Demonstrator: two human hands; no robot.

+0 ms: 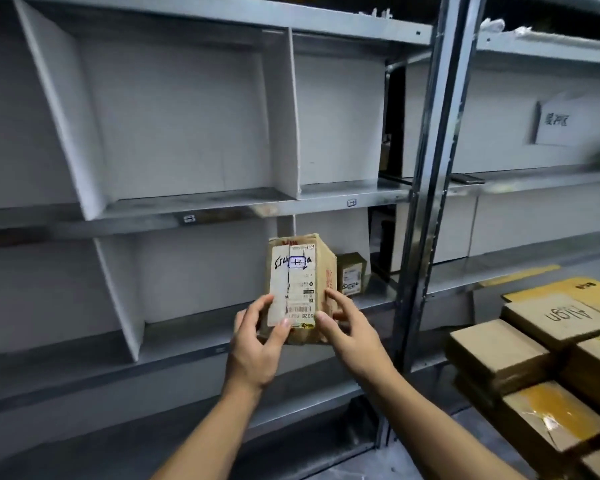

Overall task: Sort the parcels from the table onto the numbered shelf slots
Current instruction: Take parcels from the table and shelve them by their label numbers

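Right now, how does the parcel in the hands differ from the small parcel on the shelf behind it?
The held parcel is gripped by the left hand and right hand in the air; the small parcel stands on the shelf, untouched. The held parcel looks bigger, with handwriting on its label; the small parcel's label is smaller. Both are brown cardboard.

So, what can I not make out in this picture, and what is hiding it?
All in the head view:
Slot tags: too small and blurred to read.
Small box: label too small, left edge behind the held parcel.
Parcel's lower label: partly covered by the left hand and right hand.
Stacked parcels: cut off by the picture's right edge.
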